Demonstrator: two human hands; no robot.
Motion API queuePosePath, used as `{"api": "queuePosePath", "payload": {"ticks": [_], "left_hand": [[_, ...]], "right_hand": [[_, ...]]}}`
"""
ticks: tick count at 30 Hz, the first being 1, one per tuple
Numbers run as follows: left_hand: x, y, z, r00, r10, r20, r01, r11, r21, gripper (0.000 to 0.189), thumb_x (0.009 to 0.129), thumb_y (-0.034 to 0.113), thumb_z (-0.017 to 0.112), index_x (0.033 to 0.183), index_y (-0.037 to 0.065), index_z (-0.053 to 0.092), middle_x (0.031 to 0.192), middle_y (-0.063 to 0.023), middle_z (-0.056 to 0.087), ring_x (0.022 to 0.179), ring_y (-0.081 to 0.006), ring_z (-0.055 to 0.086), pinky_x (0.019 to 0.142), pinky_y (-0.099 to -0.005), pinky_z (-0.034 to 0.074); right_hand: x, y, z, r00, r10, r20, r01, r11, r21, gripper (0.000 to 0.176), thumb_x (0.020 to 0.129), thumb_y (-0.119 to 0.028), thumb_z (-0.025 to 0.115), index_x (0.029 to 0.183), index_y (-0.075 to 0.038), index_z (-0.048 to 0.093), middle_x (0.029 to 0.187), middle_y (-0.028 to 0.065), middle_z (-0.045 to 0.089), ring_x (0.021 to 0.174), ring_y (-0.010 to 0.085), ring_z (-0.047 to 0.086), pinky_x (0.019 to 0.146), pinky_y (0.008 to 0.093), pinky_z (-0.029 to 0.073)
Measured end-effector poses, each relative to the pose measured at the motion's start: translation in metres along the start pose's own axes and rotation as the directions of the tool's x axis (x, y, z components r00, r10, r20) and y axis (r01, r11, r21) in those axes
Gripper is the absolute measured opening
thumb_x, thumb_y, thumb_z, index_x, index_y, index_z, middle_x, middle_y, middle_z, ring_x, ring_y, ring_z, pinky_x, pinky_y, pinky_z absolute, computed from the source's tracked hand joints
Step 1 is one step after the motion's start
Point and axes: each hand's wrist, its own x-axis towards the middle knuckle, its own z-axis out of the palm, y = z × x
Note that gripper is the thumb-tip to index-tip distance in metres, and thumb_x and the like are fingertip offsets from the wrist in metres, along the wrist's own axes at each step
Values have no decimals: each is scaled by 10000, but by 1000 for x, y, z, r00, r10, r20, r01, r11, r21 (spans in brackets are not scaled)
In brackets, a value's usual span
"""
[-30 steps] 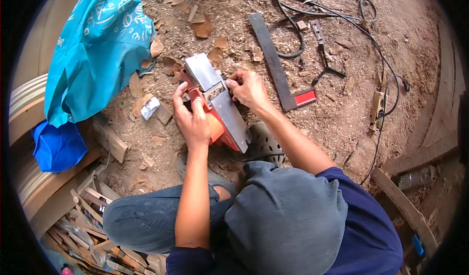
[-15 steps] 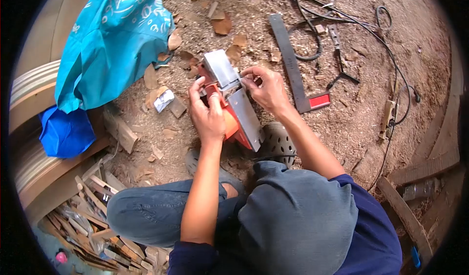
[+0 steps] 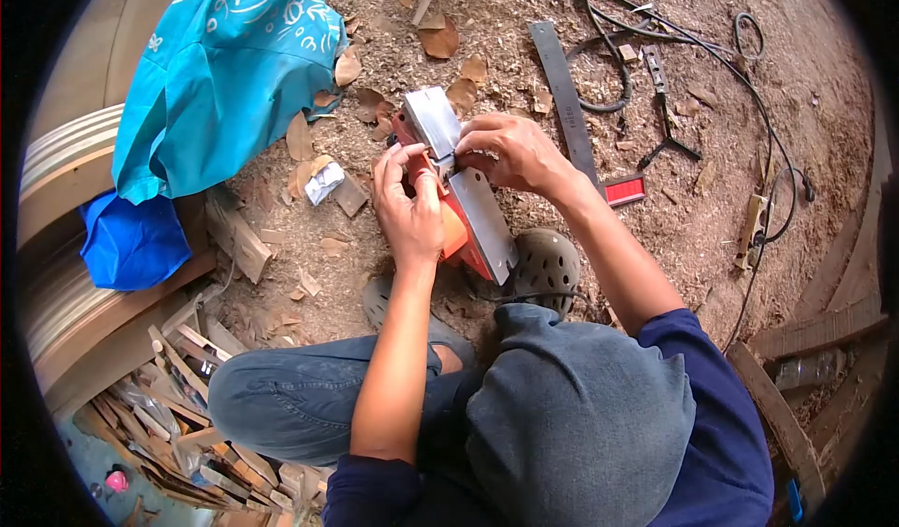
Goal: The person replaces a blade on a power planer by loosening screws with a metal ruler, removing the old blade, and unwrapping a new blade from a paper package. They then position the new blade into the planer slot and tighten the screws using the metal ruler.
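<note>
An orange electric planer point(image 3: 481, 220) lies bottom up in front of my shoes, its two metal sole plates facing me. My left hand point(image 3: 410, 216) is closed around the planer's left side, thumb and fingers near the gap between the plates. At that gap, on the right side, my right hand point(image 3: 521, 156) has its fingers bent and pressed together. Its fingertips are partly hidden, so whatever they pinch cannot be made out. Just beyond the right hand lies a try square point(image 3: 565, 96) with a red-faced stock, partly covered by my wrist.
Wood shavings and dry leaves cover the ground. A black cable point(image 3: 698, 38) curls at the upper right, near a small black-ended tool point(image 3: 661, 96). Teal cloth point(image 3: 220, 77) and a blue bag point(image 3: 134, 244) hang at left, above wood offcuts point(image 3: 201, 424). Crumpled white paper point(image 3: 324, 181) lies by the planer.
My right hand has turned over the gap, its fingers now more folded and its back more in view. The left hand stays on the planer. The whole view has shifted slightly.
</note>
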Motion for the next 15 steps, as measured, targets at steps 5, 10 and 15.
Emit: {"api": "queuePosePath", "payload": {"ticks": [5, 10, 15], "left_hand": [[-4, -4, 1, 1000, -13, 7, 13, 1000, 13, 321, 866, -6, 589, 1177, 15, 668, 1238, -146, 613, 1060, -245, 637, 1000, -394, 502], [-7, -2, -2, 998, 59, 7, -59, 994, 87, 332, 826, -5, 645, 1153, 35, 686, 1360, -188, 582, 1255, -278, 585, 1077, -418, 464], [-8, -2, -7, 997, 72, 23, -73, 997, 24, 329, 777, 66, 723, 1106, 70, 723, 1364, -201, 582, 1281, -348, 574, 1095, -449, 447]], "right_hand": [[-1, 2, 3, 1000, -14, -2, 15, 998, 56, 160, 822, -87, 803, 967, -83, 735, 996, 69, 720, 904, 321, 707, 779, 421, 573], [-4, 5, 1, 998, -41, 38, 40, 999, 31, 131, 868, -114, 776, 985, -95, 720, 1034, 68, 703, 907, 322, 702, 774, 426, 567], [-1, 4, -3, 994, -60, 94, 59, 998, 17, 100, 910, -132, 737, 1002, -103, 711, 1043, 72, 688, 904, 330, 695, 763, 436, 560]]}}
